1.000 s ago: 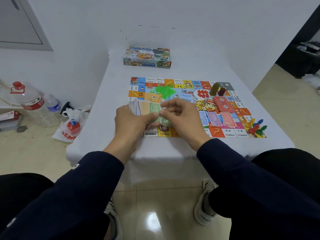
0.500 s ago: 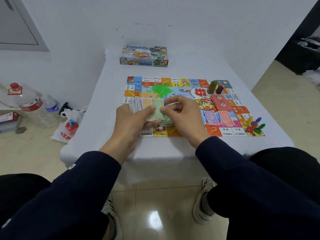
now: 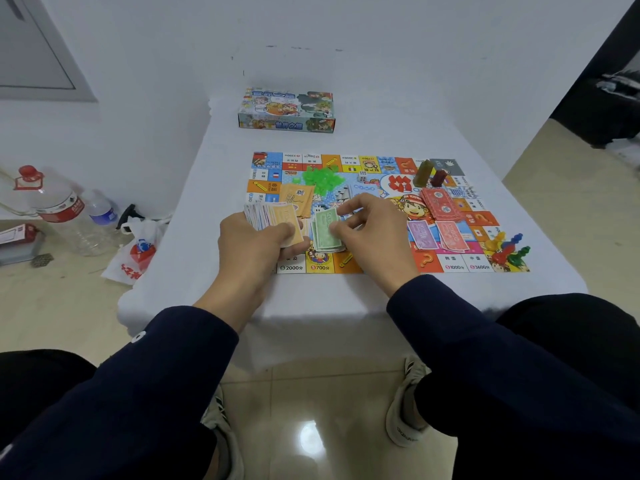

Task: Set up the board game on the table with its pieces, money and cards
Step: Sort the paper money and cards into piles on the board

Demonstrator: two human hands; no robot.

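The colourful game board (image 3: 388, 268) lies flat on the white table (image 3: 214, 258). My left hand (image 3: 256, 247) grips a fanned stack of play money (image 3: 270, 216) with an orange note on top. My right hand (image 3: 370, 233) pinches a green note over the green money pile (image 3: 325, 233) on the board. Purple (image 3: 422, 233), pink (image 3: 452, 237) and red (image 3: 441, 204) note piles lie to the right. Orange cards (image 3: 298, 199), green plastic houses (image 3: 322, 176), a die (image 3: 362, 176) and two tall blocks (image 3: 431, 174) sit farther back. Coloured pawns (image 3: 509, 249) cluster at the near right corner.
The game box (image 3: 287, 110) stands at the table's far end by the wall. On the floor to the left are a large water bottle (image 3: 55, 209), a small bottle (image 3: 100, 213) and a plastic bag (image 3: 138, 251). My knees flank the table's near edge.
My right hand drew a green note off the stack in my left hand and carried it right and down to the green pile. An orange note now tops the stack.
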